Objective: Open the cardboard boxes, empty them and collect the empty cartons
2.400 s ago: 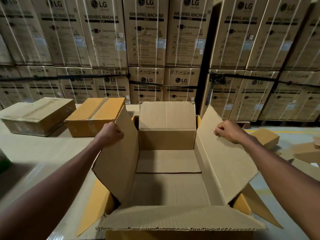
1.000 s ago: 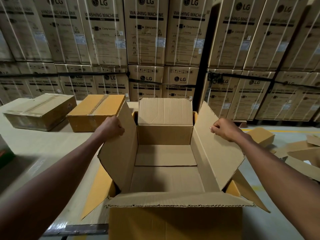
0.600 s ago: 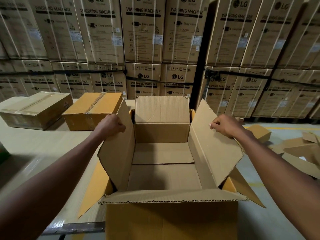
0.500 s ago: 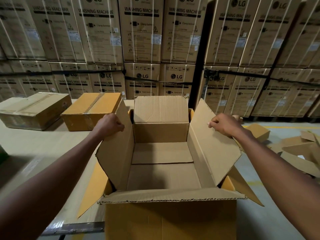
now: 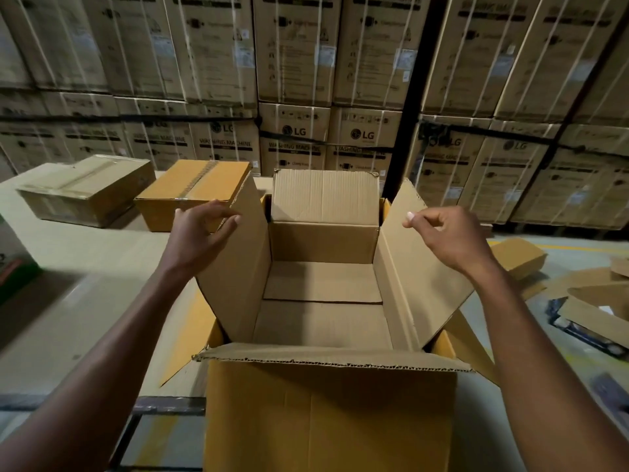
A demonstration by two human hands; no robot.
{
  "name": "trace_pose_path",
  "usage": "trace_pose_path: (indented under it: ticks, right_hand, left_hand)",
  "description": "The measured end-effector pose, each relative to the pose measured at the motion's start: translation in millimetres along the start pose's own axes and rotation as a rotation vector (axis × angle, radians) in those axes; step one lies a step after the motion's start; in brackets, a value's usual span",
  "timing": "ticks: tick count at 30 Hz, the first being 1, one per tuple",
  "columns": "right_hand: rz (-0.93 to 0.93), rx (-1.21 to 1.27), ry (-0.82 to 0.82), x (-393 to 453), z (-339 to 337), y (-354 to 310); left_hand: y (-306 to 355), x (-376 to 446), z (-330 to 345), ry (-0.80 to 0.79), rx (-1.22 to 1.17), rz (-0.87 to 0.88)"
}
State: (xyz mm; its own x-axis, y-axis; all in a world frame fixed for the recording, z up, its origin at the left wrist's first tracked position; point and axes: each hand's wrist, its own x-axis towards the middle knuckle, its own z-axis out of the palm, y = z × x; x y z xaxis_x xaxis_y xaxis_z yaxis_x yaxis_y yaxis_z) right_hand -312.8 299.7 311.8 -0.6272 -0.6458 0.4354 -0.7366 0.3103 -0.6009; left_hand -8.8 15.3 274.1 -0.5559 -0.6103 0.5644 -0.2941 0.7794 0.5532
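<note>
Cardboard, plain and corrugated, fills the near part of the view: the open carton (image 5: pixel 326 335) stands directly in front of the person, at the edge of the worktop (image 5: pixel 85 267). Its near flap (image 5: pixel 330 359) is folded outward and shows the wavy cut edge of the board. Inside I see only the bare bottom panels with one seam across, so the carton appears to be already empty.

On each side a long flap stands up and leans outward. The left hand (image 5: pixel 197 236) is at the outer face of the left flap (image 5: pixel 235 267); its fingers are loose and nearly straight, the thumb near the flap edge, and the grip holds nothing firmly. The right hand (image 5: pixel 452 236) is close to the top edge of the right flap (image 5: pixel 418 274) with the fingers gently curled; this grip also looks empty, but I cannot tell if a fingertip touches the board. I judge that the hands are placed there to control the flaps before the carton is taken away to be collected.

Farther on the worktop, two sealed boxes wait: an orange-brown taped box (image 5: pixel 194 195) and, to its left, a paler taped box (image 5: pixel 85 192). On the floor at the right lie flattened cardboard pieces (image 5: pixel 592 301). Behind all, strapped washing machine cartons (image 5: pixel 296 97) form a high wall.
</note>
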Motion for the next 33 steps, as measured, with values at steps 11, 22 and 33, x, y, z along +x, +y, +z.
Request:
trace_pose_path:
  ticks: [11, 22, 33]
  right_hand:
    - [-0.095, 0.412, -0.013, -96, 84, -117]
    - [-0.076, 0.702, -0.243, -189, 257, -268]
    - [0.139, 0.499, -0.386, -184, 415, -304]
  left_hand:
    - [-23, -106, -67, 0.247, -0.221, -0.27]
    - [-132, -212, -148, 0.204, -0.57, -0.601]
    - [-246, -222, -172, 0.116, -0.621, -0.791]
